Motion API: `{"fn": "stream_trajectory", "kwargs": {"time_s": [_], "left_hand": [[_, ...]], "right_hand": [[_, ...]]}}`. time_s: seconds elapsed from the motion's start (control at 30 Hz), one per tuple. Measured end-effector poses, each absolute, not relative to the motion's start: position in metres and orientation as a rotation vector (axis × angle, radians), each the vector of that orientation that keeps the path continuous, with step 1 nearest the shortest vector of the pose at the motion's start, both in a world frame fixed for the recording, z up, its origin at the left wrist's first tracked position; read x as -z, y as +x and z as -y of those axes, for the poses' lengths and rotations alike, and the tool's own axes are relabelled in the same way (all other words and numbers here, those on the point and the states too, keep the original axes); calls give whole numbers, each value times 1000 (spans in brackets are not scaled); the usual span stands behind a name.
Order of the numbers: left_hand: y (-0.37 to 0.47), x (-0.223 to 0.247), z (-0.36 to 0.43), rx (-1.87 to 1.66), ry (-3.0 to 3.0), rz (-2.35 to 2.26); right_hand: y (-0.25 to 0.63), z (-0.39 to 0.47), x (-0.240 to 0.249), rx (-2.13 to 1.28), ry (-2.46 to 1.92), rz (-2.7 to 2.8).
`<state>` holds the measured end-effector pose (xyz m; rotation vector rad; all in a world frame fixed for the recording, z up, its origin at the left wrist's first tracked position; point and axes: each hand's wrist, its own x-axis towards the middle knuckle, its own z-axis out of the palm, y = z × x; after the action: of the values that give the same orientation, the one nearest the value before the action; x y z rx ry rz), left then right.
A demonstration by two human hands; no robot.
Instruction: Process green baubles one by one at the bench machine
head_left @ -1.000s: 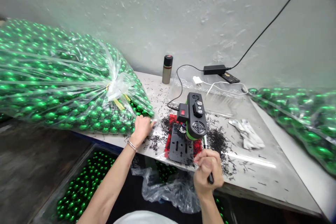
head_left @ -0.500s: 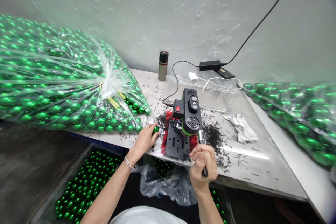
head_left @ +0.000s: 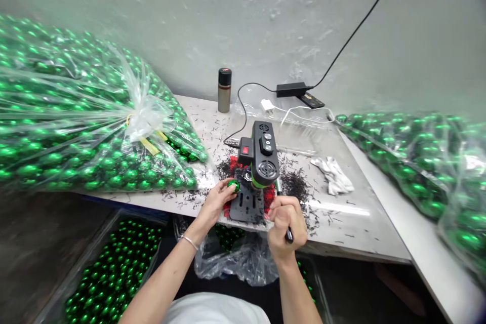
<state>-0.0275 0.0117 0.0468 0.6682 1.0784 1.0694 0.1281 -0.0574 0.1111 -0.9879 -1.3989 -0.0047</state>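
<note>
Between the fingertips of my left hand [head_left: 219, 200] is a shiny green ball [head_left: 234, 186], held at the left side of a small black bench machine [head_left: 265, 154]. The machine has round vents, buttons and a red switch, and stands over a slotted dark base plate [head_left: 246, 202] with red material under it. My right hand [head_left: 287, 220] is wrapped around the black-ended lever [head_left: 289, 235] at the machine's front right. The spot under the machine's head is partly hidden.
Large clear bags of green balls lie at left [head_left: 94, 136] and right [head_left: 413, 162]. Black scraps [head_left: 294, 186] litter the table. Behind stand a bottle [head_left: 224, 91] and a power adapter [head_left: 291, 89]; a white glove [head_left: 334, 176] lies right. A bin of green balls [head_left: 114, 263] sits below.
My left hand has brought the green ball rightward, closer to the machine's base plate. My right hand stays on the lever. The whole view has shifted slightly.
</note>
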Motion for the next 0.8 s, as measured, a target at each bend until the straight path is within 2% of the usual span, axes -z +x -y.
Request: {"fn": "stream_trajectory", "kwargs": {"time_s": [0.2, 0.4, 0.6, 0.8], "left_hand": [[-5, -39, 0, -989, 1385, -1360], [1, -26, 13, -1066, 2036, -1387], [4, -16, 10, -1159, 2109, -1380], [5, -11, 9, -1193, 2082, -1369]], "right_hand": [[129, 56, -122, 45, -1010, 1424], [129, 58, -121, 46, -1019, 1456], [129, 61, -116, 25, -1010, 1452], [130, 59, -79, 114, -982, 1484]]}}
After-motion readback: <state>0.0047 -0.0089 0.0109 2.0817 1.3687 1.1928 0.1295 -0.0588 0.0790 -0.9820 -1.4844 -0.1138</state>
